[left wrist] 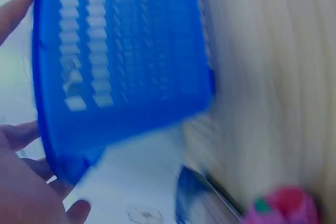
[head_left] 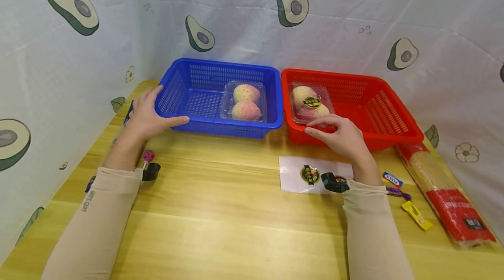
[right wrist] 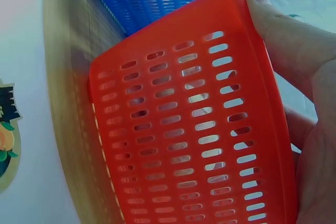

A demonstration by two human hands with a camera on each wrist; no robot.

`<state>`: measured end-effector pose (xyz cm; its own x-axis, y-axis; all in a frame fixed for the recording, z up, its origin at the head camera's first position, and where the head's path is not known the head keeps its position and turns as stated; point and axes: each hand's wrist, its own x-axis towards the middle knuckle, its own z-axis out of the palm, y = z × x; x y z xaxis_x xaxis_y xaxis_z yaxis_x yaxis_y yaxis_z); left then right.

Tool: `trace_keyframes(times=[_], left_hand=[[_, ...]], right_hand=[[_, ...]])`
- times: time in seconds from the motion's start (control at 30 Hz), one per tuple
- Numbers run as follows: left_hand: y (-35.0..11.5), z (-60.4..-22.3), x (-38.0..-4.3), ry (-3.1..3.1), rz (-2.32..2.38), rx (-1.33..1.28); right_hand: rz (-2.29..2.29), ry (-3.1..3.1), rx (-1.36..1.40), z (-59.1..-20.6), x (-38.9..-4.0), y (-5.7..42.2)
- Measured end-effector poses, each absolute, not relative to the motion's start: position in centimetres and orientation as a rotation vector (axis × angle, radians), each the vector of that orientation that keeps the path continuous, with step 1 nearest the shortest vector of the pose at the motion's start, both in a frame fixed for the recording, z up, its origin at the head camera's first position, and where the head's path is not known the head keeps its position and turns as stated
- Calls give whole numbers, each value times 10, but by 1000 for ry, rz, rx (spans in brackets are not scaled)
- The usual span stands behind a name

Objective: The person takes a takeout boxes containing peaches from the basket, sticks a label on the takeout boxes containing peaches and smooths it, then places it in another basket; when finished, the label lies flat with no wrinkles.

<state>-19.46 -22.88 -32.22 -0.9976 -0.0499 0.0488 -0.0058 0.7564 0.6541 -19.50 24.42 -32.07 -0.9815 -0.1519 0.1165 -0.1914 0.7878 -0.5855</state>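
**Light fingers at the two rims**

I have the left hand (head_left: pixel 146 116) spread and gripping nothing at the left end of the blue basket (head_left: pixel 204 129), its thumb reaching across the near rim; the left wrist view is too blurred to settle contact; my right hand (head_left: pixel 342 136) curves over the near rim of the red basket (head_left: pixel 390 138), thumb and index tips close together; I cannot tell whether they pinch anything. The left clear box (head_left: pixel 246 100), with peach-coloured rounds inside, sits at the right end of the blue basket; the right clear box (head_left: pixel 312 103) sits at the left end of the red one, just beside my right fingertips.

To do this well, I would work with light pressure; the thin plastic probably dents easily, and the rounds may bruise; lifting fingertips straight up should beat dragging them across the lid.
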Motion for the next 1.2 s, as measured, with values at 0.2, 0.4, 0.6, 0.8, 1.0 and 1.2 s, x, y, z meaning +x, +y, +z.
trace_keyframes(times=[0.2,0.4,0.6,0.8,1.0,1.2], left_hand=[[-186,-319,-189,-2829,-1029,-202],[-145,-309,-209,-2983,-1086,-320],[-121,-300,-244,-3164,-1173,-248],[-111,-300,-265,-3250,-1300,-261],[-107,-308,-276,-3274,-1384,-234],[-102,-309,-279,-3169,-1666,-164]], right_hand=[[962,-2916,258,-321,-195,245],[988,-2920,237,-320,-194,244],[998,-2925,229,-319,-193,243],[982,-2922,226,-319,-194,244],[978,-2920,253,-321,-193,244],[980,-2923,245,-322,-192,244]])
